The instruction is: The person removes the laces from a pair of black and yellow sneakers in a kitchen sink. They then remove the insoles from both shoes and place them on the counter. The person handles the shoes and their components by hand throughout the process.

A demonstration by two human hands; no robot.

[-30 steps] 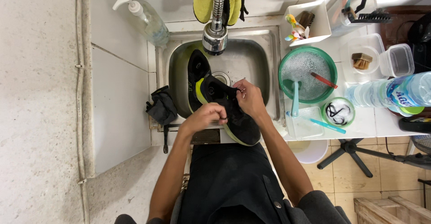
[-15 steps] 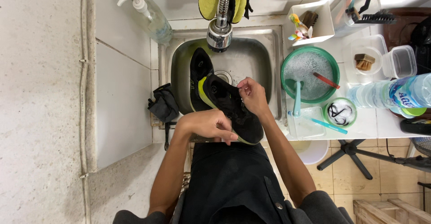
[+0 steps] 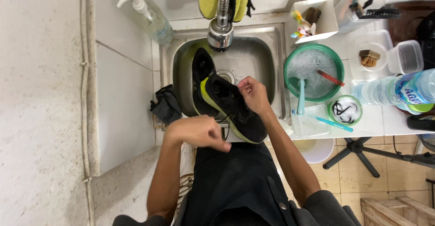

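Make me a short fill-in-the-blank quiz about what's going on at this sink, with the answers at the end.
1. The right hand grips a black ____ with a yellow-green sole edge.
2. A second black shoe lies inside the ____.
3. The green basin beside the sink holds ____ water.
4. A yellow ____ hangs over the tap.

Missing words: shoe; sink; foamy; glove

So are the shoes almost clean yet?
Not yet, it seems. Ready: a green basin of foamy water beside the steel sink, laces coiled in a small green bowl. In hand: the right hand steadies a black shoe with a yellow-green sole; the left hand pulls at it. A second black shoe waits in the sink.
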